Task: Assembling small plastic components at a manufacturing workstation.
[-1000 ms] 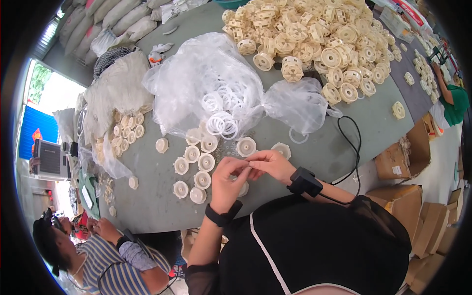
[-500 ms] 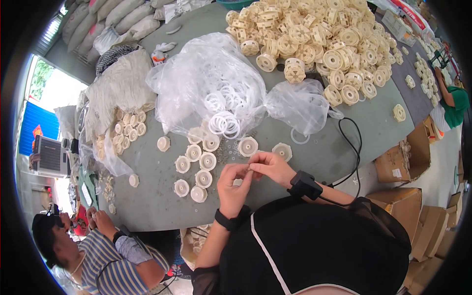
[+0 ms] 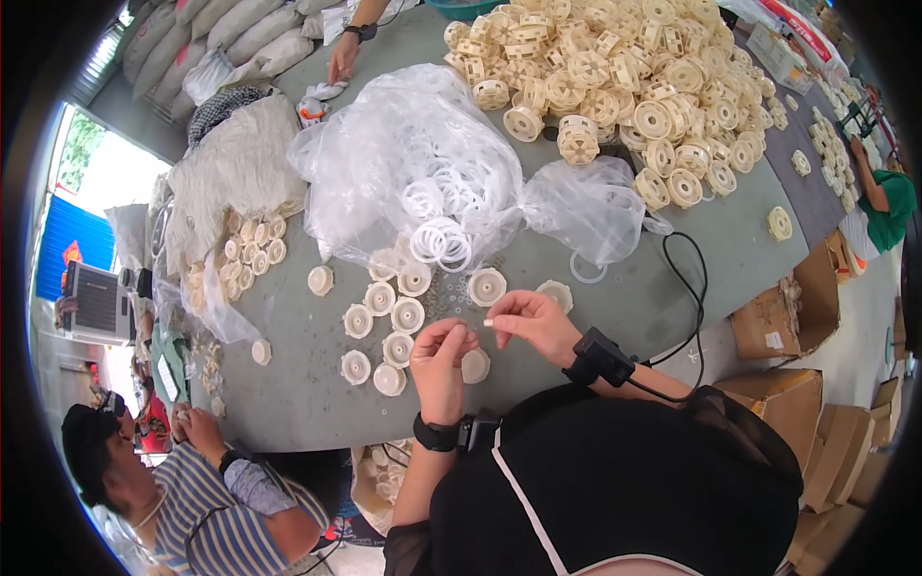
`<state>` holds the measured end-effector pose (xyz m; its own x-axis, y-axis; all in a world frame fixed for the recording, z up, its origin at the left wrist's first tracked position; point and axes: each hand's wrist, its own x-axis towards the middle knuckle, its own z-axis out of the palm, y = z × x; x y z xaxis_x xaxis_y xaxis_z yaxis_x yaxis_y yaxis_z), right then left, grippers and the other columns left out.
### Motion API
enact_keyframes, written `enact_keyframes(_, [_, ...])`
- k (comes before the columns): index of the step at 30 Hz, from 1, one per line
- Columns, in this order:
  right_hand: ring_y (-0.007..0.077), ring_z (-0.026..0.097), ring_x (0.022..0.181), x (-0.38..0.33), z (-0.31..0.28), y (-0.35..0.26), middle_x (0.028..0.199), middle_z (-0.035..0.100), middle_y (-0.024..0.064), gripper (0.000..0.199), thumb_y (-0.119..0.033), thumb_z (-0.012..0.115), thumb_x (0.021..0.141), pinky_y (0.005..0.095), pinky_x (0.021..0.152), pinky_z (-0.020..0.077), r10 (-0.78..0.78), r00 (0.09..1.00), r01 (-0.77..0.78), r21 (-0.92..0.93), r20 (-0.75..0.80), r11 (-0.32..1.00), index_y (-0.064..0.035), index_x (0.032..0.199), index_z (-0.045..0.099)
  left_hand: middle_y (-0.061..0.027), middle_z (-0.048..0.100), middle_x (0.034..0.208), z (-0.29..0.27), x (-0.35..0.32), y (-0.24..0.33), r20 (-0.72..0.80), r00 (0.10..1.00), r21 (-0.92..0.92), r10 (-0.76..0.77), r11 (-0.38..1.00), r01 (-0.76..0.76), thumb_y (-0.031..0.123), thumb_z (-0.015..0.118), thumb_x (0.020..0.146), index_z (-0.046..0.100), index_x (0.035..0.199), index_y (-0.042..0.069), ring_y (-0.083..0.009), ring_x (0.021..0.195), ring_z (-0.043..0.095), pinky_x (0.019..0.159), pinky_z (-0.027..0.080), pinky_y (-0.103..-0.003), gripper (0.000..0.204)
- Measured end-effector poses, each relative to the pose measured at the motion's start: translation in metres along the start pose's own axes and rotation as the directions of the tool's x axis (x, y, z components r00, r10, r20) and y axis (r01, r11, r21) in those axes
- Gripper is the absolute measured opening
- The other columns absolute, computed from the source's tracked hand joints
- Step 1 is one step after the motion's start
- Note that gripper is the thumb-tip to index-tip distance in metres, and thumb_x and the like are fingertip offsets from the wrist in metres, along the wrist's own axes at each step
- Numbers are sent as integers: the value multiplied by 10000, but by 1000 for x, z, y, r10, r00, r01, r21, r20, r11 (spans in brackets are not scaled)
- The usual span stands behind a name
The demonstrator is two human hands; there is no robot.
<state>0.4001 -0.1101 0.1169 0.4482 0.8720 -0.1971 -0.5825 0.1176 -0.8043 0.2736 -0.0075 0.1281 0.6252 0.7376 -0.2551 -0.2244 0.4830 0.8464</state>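
At 8 o'clock a person in a striped shirt (image 3: 240,523) sits low by the desk (image 3: 298,384). A row of small cream wheels (image 3: 382,331) lies on the desk, at 9 o'clock from the hands. The left hand (image 3: 440,363) is curled, its fingers pressed onto a cream wheel (image 3: 474,366) that rests on the desk. Just at 2 o'clock from it, the right hand (image 3: 533,322) pinches a tiny white piece (image 3: 488,324) between thumb and finger, right above that wheel. At 12 o'clock from the hands is a clear bag (image 3: 413,163) with white rings (image 3: 440,240) inside. At 1 o'clock sits a big pile of wheels (image 3: 615,86). At 3 o'clock brown boxes (image 3: 778,322) stand beside the desk.
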Motion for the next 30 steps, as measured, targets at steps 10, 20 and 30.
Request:
enact_keyframes(10, [120, 595, 657, -4, 6, 3, 775, 603, 49, 141, -89, 585, 838, 243, 606, 493, 110, 989, -111, 6, 100, 994, -1, 947, 573, -58, 615, 783, -2, -5, -3, 132, 983, -13, -127, 991, 130, 42, 569, 837, 600, 905, 22, -116, 641, 584, 599, 489, -226, 78])
enact_keyframes(20, [118, 568, 613, 0, -45, -13, 766, 596, 63, 101, -104, 554, 857, 253, 587, 490, -73, 968, 128, 221, -240, 967, -19, 905, 580, -32, 588, 891, 11, 23, 13, 246, 965, 565, 93, 795, -221, 56, 620, 791, 596, 954, 22, -93, 728, 550, 651, 445, -219, 168])
enact_keyframes(30, [156, 583, 673, -2, -50, -15, 811, 592, 80, 147, -84, 536, 860, 297, 647, 507, -64, 967, 146, 327, -248, 934, 1, 977, 563, -124, 554, 1057, 18, 34, 5, 759, 642, 649, -109, 207, -732, 132, 651, 716, 578, 956, 52, -296, 994, 529, 832, 445, -354, 264])
